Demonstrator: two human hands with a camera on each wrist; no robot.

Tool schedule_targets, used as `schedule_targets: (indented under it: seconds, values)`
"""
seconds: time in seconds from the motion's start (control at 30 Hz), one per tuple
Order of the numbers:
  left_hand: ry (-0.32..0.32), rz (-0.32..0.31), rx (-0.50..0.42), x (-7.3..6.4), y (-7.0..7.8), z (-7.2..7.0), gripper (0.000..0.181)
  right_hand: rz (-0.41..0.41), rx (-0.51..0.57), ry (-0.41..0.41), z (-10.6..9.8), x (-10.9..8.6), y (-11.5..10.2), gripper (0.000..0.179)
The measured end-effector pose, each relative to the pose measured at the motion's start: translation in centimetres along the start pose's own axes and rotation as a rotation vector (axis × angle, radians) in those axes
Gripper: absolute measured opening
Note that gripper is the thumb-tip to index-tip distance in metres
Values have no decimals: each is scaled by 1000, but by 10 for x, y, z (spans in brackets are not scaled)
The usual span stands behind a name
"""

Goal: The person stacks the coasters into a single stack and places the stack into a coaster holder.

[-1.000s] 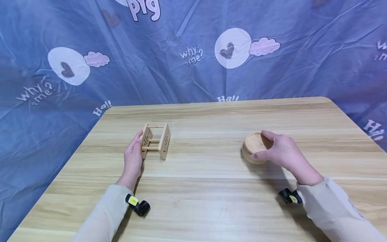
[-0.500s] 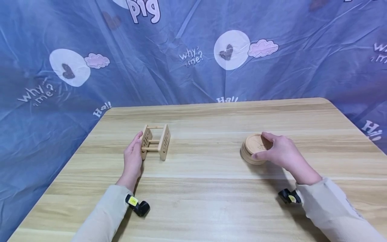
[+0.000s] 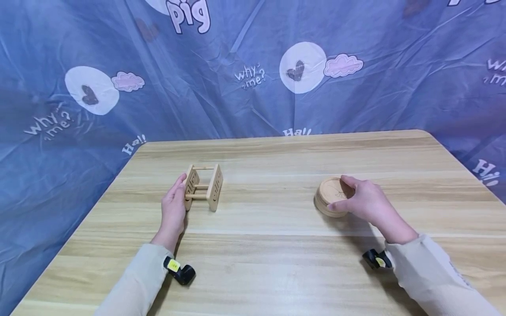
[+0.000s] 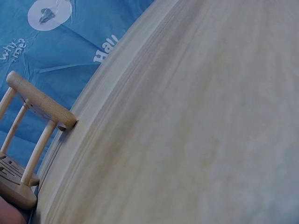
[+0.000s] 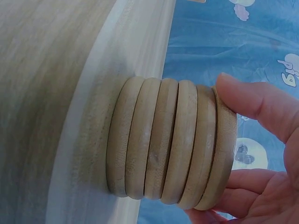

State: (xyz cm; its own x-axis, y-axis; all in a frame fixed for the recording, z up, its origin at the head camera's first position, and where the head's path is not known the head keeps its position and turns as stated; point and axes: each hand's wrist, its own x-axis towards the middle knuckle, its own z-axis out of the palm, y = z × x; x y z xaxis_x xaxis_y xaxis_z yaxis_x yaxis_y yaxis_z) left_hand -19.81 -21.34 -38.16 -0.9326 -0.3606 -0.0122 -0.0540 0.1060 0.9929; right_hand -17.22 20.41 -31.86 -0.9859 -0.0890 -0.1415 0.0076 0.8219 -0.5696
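On the right of the table stands a stack of several round wooden coasters (image 3: 326,209), its rims plain in the right wrist view. My right hand (image 3: 365,199) pinches the top coaster (image 5: 224,151), thumb on one side of its rim and fingers on the other. Line drawing marks the coaster's face, partly under the hand. To the left, a small wooden rack (image 3: 215,188) with two cut-out side panels joined by dowels stands upright. My left hand (image 3: 173,210) lies along the rack's left panel with fingers extended. Only a bit of that hand shows in the left wrist view.
The wood-grain table (image 3: 261,263) has rounded far corners. A blue printed cloth (image 3: 221,101) hangs behind it and along its sides. Each sleeve cuff carries a small black camera, the left camera (image 3: 183,274) and the right camera (image 3: 373,259).
The head view has tilted up slightly, so everything sits a little lower. The top coaster has shifted slightly left over the stack. My left hand and the rack stay in place.
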Motion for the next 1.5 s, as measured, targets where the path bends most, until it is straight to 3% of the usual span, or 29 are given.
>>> schedule_targets:
  seconds: [0.47, 0.67, 0.8, 0.93, 1.07, 1.17, 1.27, 1.4, 1.5]
  values:
    - [-14, -81, -173, -2, 10, 2, 41, -39, 10, -5, 4, -8, 3, 116]
    - [-25, -104, -242, -1, 13, 0, 48, -3, 34, -12, 2, -16, 18, 118]
    - [12, -95, -242, -4, 25, -2, 52, 20, 65, -32, -1, -20, 31, 117]
    - [31, 45, -83, -9, 45, 0, 50, 7, 120, -59, -1, -20, 41, 112]
    - [-44, 317, 152, -17, 68, 13, 53, -8, 221, -68, 1, -18, 46, 104]
    - [-164, 502, 272, -26, 85, 34, 59, -7, 316, -53, 5, -16, 46, 100]
    - [-321, 625, 347, -37, 96, 60, 65, -10, 407, -42, 10, -15, 46, 98]
    - [-525, 731, 425, -50, 102, 95, 67, -41, 484, -18, 16, -14, 47, 96]
    - [-671, 742, 472, -56, 99, 120, 69, -62, 524, -8, 20, -13, 50, 95]
